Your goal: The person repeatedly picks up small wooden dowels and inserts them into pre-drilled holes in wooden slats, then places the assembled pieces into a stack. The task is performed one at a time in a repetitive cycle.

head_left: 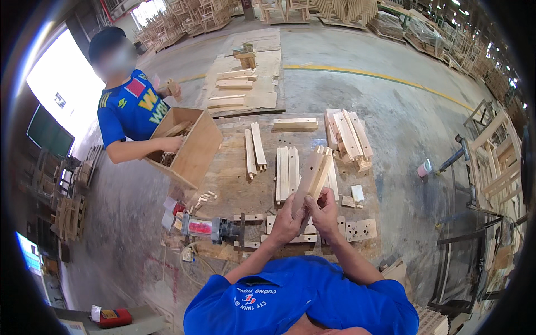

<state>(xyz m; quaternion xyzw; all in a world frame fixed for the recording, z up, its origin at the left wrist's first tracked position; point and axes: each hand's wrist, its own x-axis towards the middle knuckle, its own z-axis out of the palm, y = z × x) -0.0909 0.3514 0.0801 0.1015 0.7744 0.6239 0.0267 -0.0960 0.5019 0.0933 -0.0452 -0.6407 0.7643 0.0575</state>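
Note:
My left hand (288, 222) and my right hand (324, 216) are closed around the lower end of a few pale wooden slats (314, 177), held together and tilted upward over the bench. Holes and shaped ends show on the slats; how many there are I cannot tell. Just beyond my left hand lies a row of similar slats (287, 170). Below my hands are drilled wooden strips (362, 230) on the worktop (229, 190). Left of them sits a device with a clear cylinder (201, 227), red inside, and a dark metal end.
A stack of slats (350, 134) lies at the far right of the bench. Short dowels (206, 197) are scattered near a plywood box (195, 153). At the left, a co-worker (131, 106) has a hand in that box. A pink-white cup (424, 167) stands near metal frames.

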